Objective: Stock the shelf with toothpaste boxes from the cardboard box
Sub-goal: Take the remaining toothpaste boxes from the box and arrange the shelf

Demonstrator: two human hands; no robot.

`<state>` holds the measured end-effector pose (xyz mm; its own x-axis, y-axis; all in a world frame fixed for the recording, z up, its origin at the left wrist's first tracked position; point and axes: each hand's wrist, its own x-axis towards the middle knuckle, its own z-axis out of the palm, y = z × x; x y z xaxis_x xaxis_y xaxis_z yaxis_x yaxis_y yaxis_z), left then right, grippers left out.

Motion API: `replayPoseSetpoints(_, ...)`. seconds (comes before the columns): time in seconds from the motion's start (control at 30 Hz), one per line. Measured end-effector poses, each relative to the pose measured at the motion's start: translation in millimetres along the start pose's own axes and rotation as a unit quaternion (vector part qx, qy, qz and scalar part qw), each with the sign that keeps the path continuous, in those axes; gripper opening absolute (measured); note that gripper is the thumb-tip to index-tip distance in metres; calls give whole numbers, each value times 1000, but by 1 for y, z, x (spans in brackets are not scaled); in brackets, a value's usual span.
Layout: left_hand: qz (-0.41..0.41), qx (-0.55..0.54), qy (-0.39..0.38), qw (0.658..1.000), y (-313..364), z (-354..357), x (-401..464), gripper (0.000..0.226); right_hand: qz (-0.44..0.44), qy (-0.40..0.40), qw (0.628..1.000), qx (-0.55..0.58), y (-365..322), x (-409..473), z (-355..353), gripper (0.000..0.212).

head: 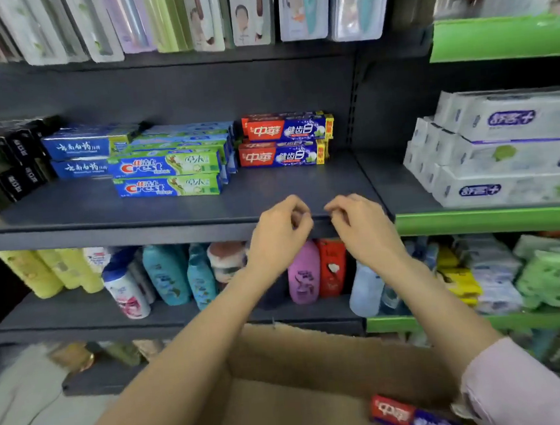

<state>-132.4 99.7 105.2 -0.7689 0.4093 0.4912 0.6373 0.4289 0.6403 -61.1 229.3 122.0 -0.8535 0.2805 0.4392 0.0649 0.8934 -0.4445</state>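
Both of your hands hover side by side, close together but apart, in front of the shelf edge. Your left hand [282,232] has its fingers loosely curled with nothing in them; your right hand [360,226] is the same, curled loosely and holding nothing. Neither touches the shelf or any box.

Behind them runs the dark grey shelf [290,191], with a bare patch of board straight ahead of your hands. Below your forearms sits the open cardboard box [300,361], its far flap standing up towards the shelving. In its lower right corner lies a red and blue toothpaste box [408,415], blurred, with a scrap of another red one just beside it at the bottom edge.

On the shelf, from the right: a stack of red and blue toothpaste boxes [286,141], two high, set back near the rear panel. Left of it, a stack of green and blue Crest boxes [168,174], reaching nearer the front. Further left, dark blue boxes [80,156], then black and gold boxes [3,167] at the far left.

To the right, on a green-edged shelf, white toothpaste cartons [508,147] are piled up. One shelf down stand coloured bottles [166,275]. Above hang packaged toothbrushes [249,11].
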Motion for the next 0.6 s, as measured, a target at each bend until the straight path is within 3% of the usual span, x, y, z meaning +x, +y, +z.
replayPoseSetpoints(0.2,-61,44,-137,988,-9,12,-92,13,99,-125,985,-62,8,-108,26,26)
replayPoseSetpoints(0.43,-131,64,-316,937,-29,79,-161,13,256,-283,919,-98,70,-202,58,33)
replayPoseSetpoints(0.6,-85,112,-445,884,-33,149,-180,30,322,-358,866,-133,134,-232,76,47)
